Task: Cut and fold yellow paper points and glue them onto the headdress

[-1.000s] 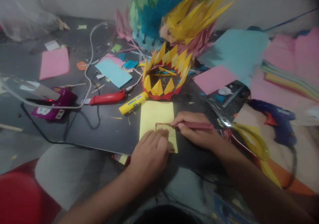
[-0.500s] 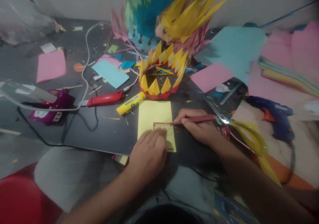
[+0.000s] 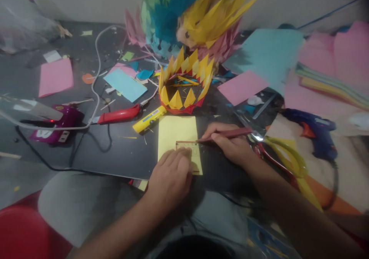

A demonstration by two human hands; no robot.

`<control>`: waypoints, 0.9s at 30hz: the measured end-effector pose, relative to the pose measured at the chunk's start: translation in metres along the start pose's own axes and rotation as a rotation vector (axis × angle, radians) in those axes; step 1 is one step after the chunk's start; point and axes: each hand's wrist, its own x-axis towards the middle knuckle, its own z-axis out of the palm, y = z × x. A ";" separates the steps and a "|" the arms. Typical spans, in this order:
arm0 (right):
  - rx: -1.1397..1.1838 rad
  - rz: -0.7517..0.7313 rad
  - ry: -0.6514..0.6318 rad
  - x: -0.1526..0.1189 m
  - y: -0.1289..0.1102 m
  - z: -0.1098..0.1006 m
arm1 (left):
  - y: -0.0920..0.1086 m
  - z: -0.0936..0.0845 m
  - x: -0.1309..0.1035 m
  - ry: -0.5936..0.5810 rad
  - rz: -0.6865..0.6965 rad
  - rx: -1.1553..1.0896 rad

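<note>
A sheet of yellow paper (image 3: 168,132) lies flat at the table's front edge. My left hand (image 3: 172,173) presses down with bent fingers on a small clear ruler (image 3: 186,144) with dark edges, which rests on this paper; the fingers cover part of it. In my right hand (image 3: 226,141) is a dark red pen (image 3: 239,131), pinched and slanted to the left. Its tip meets the paper at the right end of the ruler's top edge. Just behind the paper stands a ring of folded yellow and red paper points (image 3: 184,104).
A yellow glue stick (image 3: 148,120), a red cutter (image 3: 119,115) and a purple power strip (image 3: 59,124) lie to the left. On the right are yellow-handled scissors (image 3: 285,155), a blue glue gun (image 3: 319,132) and coloured sheets. A tall folded-paper figure (image 3: 170,19) stands behind.
The whole view has shifted slightly, so everything sits a little further left. Both hands, the ruler and the pen keep nearly the same place on the yellow paper.
</note>
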 end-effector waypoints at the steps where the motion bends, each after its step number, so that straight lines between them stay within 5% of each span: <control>1: -0.003 0.001 0.020 -0.001 -0.001 -0.001 | 0.000 0.000 0.000 -0.005 -0.002 -0.009; 4: -0.058 -0.002 0.035 -0.007 -0.003 -0.007 | 0.002 -0.004 0.000 -0.039 -0.015 -0.063; 10: -0.379 -0.115 -0.133 -0.036 0.016 -0.024 | -0.003 -0.022 0.013 -0.151 -0.083 -0.165; 15: -0.414 -0.199 -0.118 -0.049 0.030 -0.030 | -0.044 -0.033 0.040 -0.116 -0.063 -0.133; 19: -0.431 -0.200 -0.156 -0.049 0.022 -0.036 | -0.069 -0.034 0.044 -0.209 0.032 -0.003; 27: -0.520 -0.032 0.011 -0.052 0.012 -0.050 | -0.035 -0.043 0.009 -0.193 -0.111 0.445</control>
